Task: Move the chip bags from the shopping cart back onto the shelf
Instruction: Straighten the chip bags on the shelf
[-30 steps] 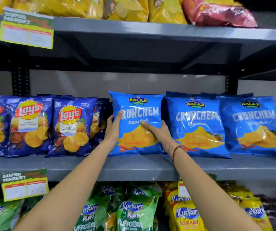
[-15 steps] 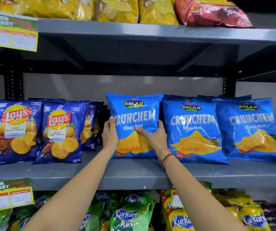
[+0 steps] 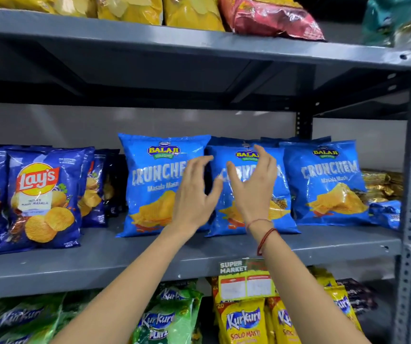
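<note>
The Balaji Crunchem bag (image 3: pixel 161 184) is set upright on the middle shelf (image 3: pixel 125 259), at the left end of a row of three like bags, with the Lay's bags (image 3: pixel 41 202) to its left and a second Crunchem bag (image 3: pixel 254 189) touching its right edge. It stands without support, so this placement is judged done. The shopping cart is not in view, so how many bags are left in it cannot be told; the gap on the shelf between the Lay's row and the Crunchem row is narrow and dark, and little room is seen there.

Both forearms are stretched up and forward from the near edge toward the shelf. The left hand (image 3: pixel 195 194) is held in front of the right part of the placed bag, its grip released, fingers spread and lightly curled, nothing held. The right hand (image 3: pixel 254 187) is held in front of the second Crunchem bag, also with the grip released, thumb and fingers parted, a red thread (image 3: pixel 265 240) worn at the wrist. Whether either palm touches the foil cannot be told; the two hands are just beside one another, apart.
</note>
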{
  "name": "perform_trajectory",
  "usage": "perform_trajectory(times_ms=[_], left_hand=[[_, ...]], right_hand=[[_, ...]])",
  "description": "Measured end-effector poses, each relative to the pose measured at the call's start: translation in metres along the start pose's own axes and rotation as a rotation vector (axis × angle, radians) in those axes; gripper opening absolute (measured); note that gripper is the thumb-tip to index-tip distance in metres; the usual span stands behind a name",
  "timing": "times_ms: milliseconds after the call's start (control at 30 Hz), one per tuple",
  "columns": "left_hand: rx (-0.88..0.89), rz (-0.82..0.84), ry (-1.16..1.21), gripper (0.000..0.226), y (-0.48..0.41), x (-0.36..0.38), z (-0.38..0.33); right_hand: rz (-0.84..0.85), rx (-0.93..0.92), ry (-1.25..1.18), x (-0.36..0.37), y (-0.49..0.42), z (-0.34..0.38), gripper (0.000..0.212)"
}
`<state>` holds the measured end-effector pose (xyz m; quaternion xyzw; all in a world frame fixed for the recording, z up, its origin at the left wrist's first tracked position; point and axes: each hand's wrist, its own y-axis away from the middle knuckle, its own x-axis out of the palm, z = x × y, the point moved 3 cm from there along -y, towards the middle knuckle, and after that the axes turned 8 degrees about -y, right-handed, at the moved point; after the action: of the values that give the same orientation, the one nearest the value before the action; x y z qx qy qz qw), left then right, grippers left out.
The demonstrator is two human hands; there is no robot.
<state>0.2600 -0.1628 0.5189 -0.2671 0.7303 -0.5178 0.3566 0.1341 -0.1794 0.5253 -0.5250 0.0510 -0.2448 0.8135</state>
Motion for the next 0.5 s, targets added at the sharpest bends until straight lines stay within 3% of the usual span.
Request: perform_trajectory(times_ms=[167, 367, 500], left_hand=[[-0.109, 0.152, -0.024, 0.061, 0.01, 0.054, -0.019], [-0.625, 0.231, 0.067, 0.08, 0.017, 0.088, 0.003], [-0.693, 0.194, 0.109, 0.079, 0.017, 0.096, 0.01]], right_hand=[[-0.006, 0.257, 0.15, -0.041, -0.024, -0.06, 0.074], [0.244, 0.65, -0.065, -0.047, -0.029, -0.109, 0.093], [0.286, 0.653, -0.127, -0.044, -0.035, -0.123, 0.086]])
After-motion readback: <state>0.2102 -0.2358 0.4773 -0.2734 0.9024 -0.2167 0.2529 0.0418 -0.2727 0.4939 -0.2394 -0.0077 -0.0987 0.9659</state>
